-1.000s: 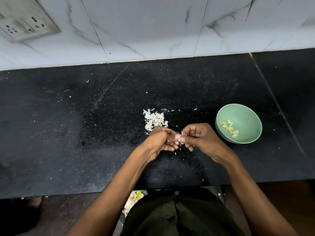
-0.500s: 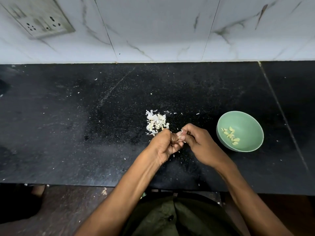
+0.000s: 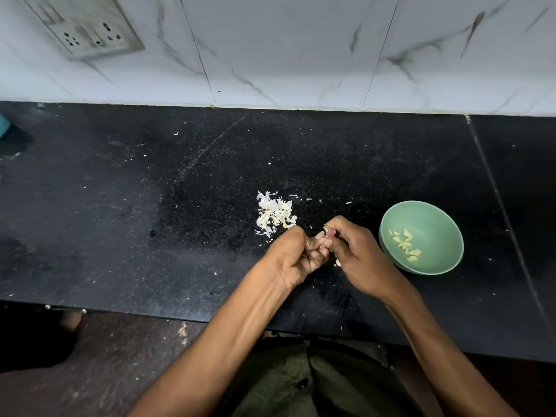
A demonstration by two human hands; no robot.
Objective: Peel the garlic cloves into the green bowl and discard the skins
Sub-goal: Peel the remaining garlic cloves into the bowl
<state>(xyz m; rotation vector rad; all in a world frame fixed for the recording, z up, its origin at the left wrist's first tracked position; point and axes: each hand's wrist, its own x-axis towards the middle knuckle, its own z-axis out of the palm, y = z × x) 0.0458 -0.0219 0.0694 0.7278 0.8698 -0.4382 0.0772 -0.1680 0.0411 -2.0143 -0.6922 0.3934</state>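
Observation:
My left hand (image 3: 293,260) and my right hand (image 3: 358,260) meet over the black counter, fingers curled together round a small garlic clove (image 3: 323,236) that is mostly hidden between the fingertips. A green bowl (image 3: 433,215) stands just right of my right hand and holds several peeled cloves (image 3: 406,240). A pile of white garlic skins (image 3: 275,213) lies on the counter just beyond my left hand.
The black stone counter (image 3: 150,206) carries scattered skin flecks. A white marble-tiled wall with a socket plate (image 3: 87,28) rises behind it. A blue object (image 3: 4,124) shows at the far left edge. The counter's front edge runs below my wrists.
Both hands stay together on the clove, fingers shifting slightly as they work it. My head view has tilted and drifted, so the scene sits a little lower and rightward.

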